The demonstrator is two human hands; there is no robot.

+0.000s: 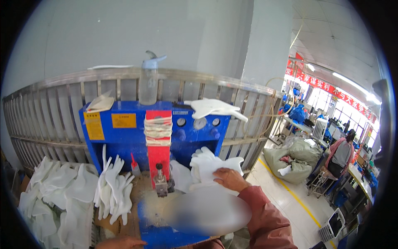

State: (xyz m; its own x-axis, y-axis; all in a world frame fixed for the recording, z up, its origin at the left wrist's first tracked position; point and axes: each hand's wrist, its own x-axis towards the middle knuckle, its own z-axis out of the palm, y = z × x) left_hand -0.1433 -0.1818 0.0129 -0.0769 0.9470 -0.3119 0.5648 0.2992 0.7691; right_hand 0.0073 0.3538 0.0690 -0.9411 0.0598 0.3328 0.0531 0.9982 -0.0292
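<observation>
At the right of the blue machine, my right hand [232, 179] lies on a pile of white gloves [205, 166], its bent fingers closed on the edge of a glove. My left hand [122, 242] shows at the lower edge, partly cut off, a finger stretched to the right and no object visible in it. Between the hands stands the machine's red arm [158, 159], wound with pale bands and ending in a metal head [162, 185]. A blurred patch hides what lies in front of me.
More white gloves lie in a bundle [114, 186] and a large heap [62, 195] at left. On the blue machine [128, 137] stand a clear bottle [148, 85] and another glove [213, 108]. A metal railing runs behind. Sacks [294, 159] and a seated person [342, 153] are at right.
</observation>
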